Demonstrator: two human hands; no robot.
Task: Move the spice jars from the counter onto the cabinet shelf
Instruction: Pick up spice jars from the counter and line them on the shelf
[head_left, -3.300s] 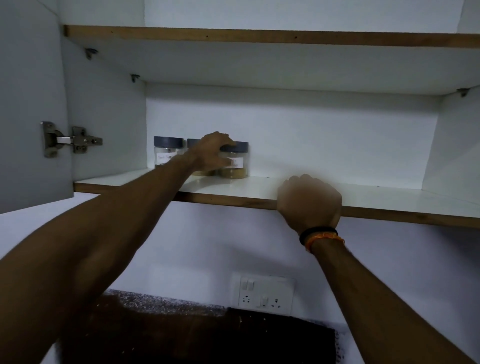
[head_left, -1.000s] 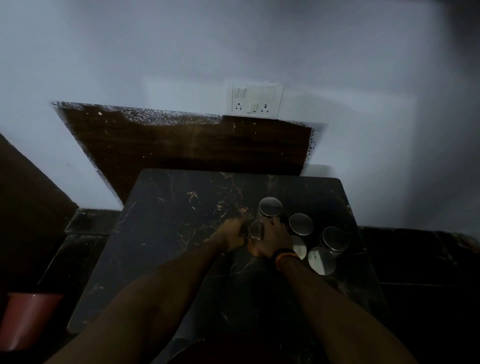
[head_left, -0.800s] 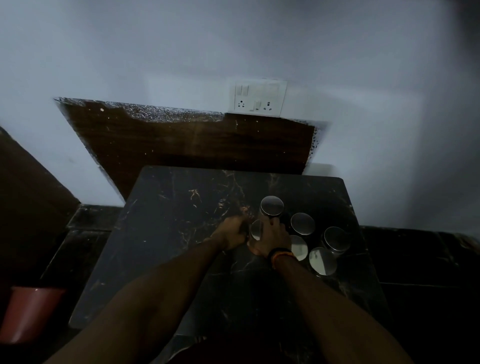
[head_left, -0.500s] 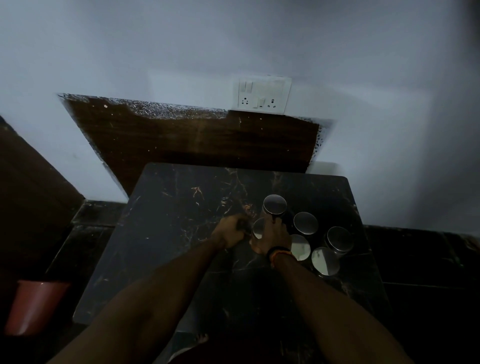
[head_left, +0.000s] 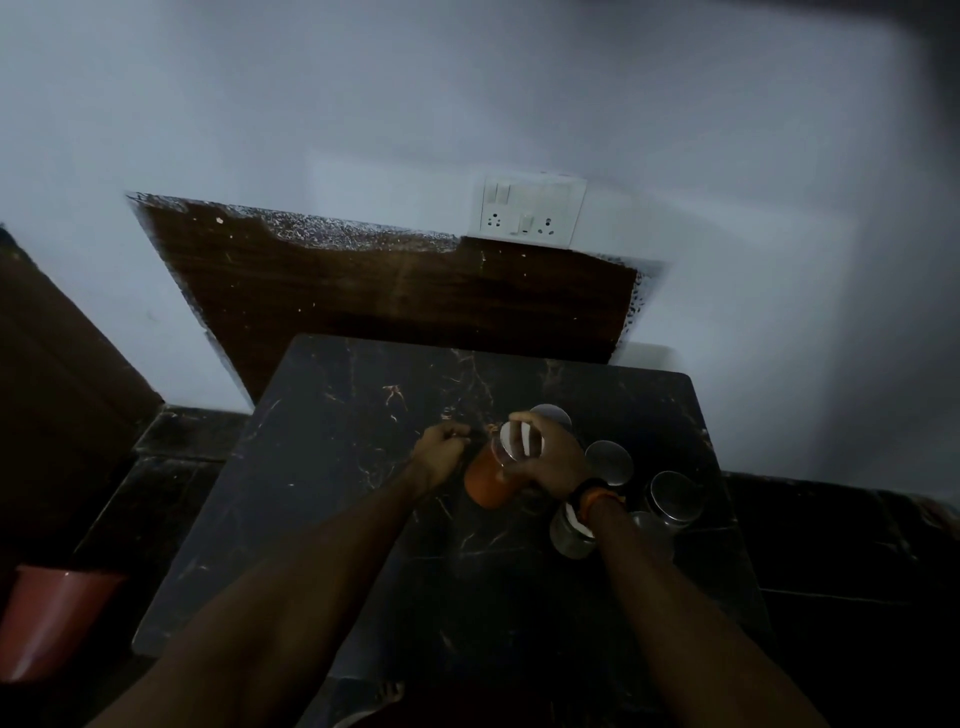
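1 jar (head_left: 491, 475), the orange-filled one, is now off the dark marbled bench (head_left: 332, 467) and tilted, its pale lid turned toward the wall. Half a second ago it stood among the others with both hands closing in on it. The right hand (head_left: 545, 460) grips it from above and behind, fingers (head_left: 522, 420) curled over the lid rim and the thumb side against the glass. The left hand (head_left: 441, 454) sits just beside the jar's left flank, its fingers bent. Whether it touches the glass or holds anything I cannot tell in this dim light.

4 other jars are plainly on the bench to the right: 1 (head_left: 550, 415) behind the right hand, 1 (head_left: 609, 462) beside the wrist, 1 (head_left: 672, 499) further right, and 1 (head_left: 571, 535) partly under the forearm. A 5th may lie behind the forearm, but it is too dark to be sure. 3.3 s ago 3 jars were already on the cabinet shelf, which is out of view now.

So the pickup of the next jar looks done, and the carry up to the shelf should follow. With several jars left, the task seems under halfway. The tilt is a small worry if the lid is loose. A wall socket (head_left: 527, 210) and a reddish pot (head_left: 47, 618) at lower left play no part.
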